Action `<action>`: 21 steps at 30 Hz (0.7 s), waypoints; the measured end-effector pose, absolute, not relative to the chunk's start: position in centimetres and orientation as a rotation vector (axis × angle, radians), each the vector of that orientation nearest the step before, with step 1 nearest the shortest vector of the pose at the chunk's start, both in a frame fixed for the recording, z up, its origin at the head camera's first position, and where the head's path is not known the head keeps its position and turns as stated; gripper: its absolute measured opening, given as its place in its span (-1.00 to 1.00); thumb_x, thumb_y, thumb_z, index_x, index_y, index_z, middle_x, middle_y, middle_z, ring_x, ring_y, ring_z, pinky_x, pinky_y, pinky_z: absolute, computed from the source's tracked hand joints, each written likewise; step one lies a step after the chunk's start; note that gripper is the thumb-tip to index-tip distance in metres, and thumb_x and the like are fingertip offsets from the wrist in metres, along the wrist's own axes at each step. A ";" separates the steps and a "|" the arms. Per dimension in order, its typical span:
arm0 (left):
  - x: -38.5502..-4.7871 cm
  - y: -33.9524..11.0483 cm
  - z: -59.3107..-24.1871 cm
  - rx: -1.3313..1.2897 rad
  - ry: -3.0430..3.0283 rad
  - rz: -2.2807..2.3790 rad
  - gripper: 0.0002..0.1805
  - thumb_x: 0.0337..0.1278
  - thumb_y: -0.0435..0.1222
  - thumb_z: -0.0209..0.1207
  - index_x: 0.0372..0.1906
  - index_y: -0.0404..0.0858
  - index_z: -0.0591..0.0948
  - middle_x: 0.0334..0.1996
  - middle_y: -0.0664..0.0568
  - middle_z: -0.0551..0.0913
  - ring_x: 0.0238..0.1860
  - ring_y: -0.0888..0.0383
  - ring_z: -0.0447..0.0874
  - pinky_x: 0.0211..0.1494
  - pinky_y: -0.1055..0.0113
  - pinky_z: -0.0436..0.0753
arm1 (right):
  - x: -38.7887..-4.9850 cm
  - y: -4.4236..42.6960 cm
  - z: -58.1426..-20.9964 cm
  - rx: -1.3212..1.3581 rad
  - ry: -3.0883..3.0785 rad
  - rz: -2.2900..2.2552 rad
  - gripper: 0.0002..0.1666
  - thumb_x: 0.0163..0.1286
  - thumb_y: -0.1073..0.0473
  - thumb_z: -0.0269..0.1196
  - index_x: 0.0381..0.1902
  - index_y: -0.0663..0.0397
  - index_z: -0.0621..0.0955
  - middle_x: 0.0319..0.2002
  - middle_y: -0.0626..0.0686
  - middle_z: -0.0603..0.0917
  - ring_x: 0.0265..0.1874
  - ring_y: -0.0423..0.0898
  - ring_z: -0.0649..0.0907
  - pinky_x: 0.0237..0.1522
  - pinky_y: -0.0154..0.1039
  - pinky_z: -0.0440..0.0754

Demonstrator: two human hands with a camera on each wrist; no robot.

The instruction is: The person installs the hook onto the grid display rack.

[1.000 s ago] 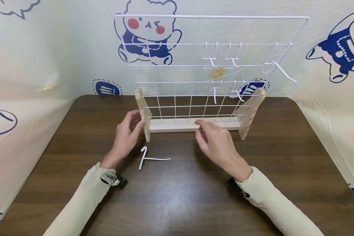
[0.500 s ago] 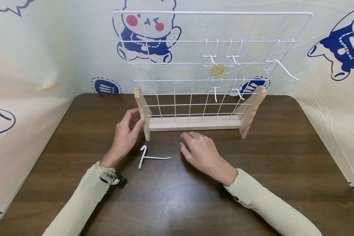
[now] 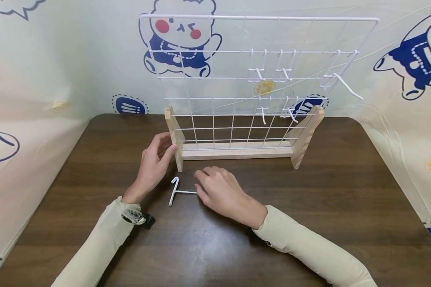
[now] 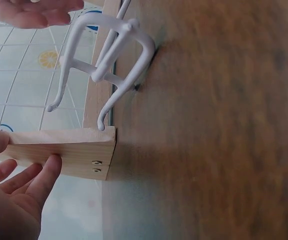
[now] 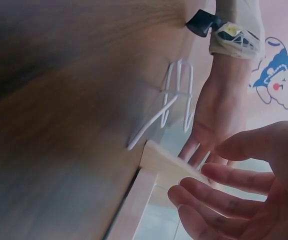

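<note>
In the head view my left hand point(image 3: 152, 162) touches the outer side of the wooden side panel point(image 3: 178, 157) of a white wire grid rack point(image 3: 222, 128). The left wrist view shows its fingertips against the wooden panel point(image 4: 74, 154). A white wire display hook point(image 3: 174, 192) lies on the table in front of that panel. My right hand point(image 3: 220, 189) is over the hook's long prong and covers its tip in the head view. From the right wrist, the fingers of my right hand point(image 5: 234, 200) are loosely bent with nothing between them, apart from the hook point(image 5: 178, 94).
Several similar hooks hang on the grid's right part, one with a longer prong point(image 3: 347, 87) sticking out. The other wooden side panel point(image 3: 307, 137) stands at right, joined by a wooden base bar point(image 3: 237, 154). A printed cloth point(image 3: 104, 52) surrounds the brown table point(image 3: 327, 191).
My right hand has moved left and nearer to me, from the rack's base bar to the hook's prong. My left hand has stayed at the side panel, and the hook has not moved.
</note>
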State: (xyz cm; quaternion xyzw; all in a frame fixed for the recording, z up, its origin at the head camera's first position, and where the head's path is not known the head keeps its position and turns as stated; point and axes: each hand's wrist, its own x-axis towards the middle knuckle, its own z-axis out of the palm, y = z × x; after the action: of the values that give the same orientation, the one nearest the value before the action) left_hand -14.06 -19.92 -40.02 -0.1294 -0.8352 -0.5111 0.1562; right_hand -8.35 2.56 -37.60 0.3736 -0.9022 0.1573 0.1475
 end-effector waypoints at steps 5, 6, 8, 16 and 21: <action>-14.1 -20.0 -40.0 -0.393 -2.384 -1.469 -0.54 0.42 -0.30 0.14 0.33 -0.26 0.37 0.24 -0.13 0.54 0.25 0.00 0.54 0.31 0.08 0.50 | -8.2 1.7 -37.5 1.105 -2.584 0.433 -0.88 0.33 0.15 0.29 -0.23 0.06 0.66 -0.33 -0.02 0.67 -0.36 -0.05 0.65 -0.34 -0.16 0.63; -14.1 -20.0 -40.1 -0.394 -2.383 -1.469 -0.54 0.42 -0.30 0.14 0.33 -0.26 0.37 0.25 -0.13 0.53 0.25 0.00 0.54 0.31 0.08 0.50 | -8.2 1.5 -37.5 1.109 -2.587 0.429 -0.88 0.33 0.15 0.29 -0.23 0.06 0.66 -0.33 -0.01 0.67 -0.36 -0.06 0.65 -0.34 -0.16 0.63; -14.1 -20.0 -40.1 -0.388 -2.388 -1.463 -0.54 0.42 -0.28 0.14 0.33 -0.27 0.38 0.24 -0.14 0.54 0.24 0.00 0.54 0.31 0.08 0.51 | -8.1 1.3 -37.6 1.118 -2.603 0.419 -0.89 0.33 0.15 0.30 -0.24 0.06 0.66 -0.34 -0.02 0.67 -0.37 -0.06 0.65 -0.36 -0.17 0.62; -14.1 -20.0 -40.1 -0.336 -2.449 -1.489 -0.51 0.43 -0.19 0.14 0.35 -0.23 0.42 0.25 -0.15 0.55 0.26 0.01 0.53 0.27 0.03 0.54 | -7.9 0.8 -38.7 1.167 -2.744 0.348 -0.83 0.32 0.15 0.30 -0.17 0.07 0.68 -0.33 0.00 0.66 -0.37 -0.05 0.65 -0.39 -0.15 0.62; -14.1 -19.9 -40.2 -0.310 -2.528 -1.506 -0.42 0.41 -0.13 0.16 0.42 -0.25 0.37 0.30 -0.19 0.50 0.31 -0.04 0.48 0.23 -0.01 0.56 | -7.7 0.6 -39.6 1.211 -2.771 0.271 -0.86 0.35 0.13 0.30 -0.18 0.04 0.68 -0.31 0.01 0.64 -0.34 -0.06 0.61 -0.39 -0.18 0.64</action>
State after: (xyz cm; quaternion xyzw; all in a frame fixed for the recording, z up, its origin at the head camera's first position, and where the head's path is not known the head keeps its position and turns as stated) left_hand -14.06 -19.91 -40.19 -0.1043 -0.8508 -0.5070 0.0911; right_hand -7.74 0.65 -39.62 0.3984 -0.9113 0.0890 0.0528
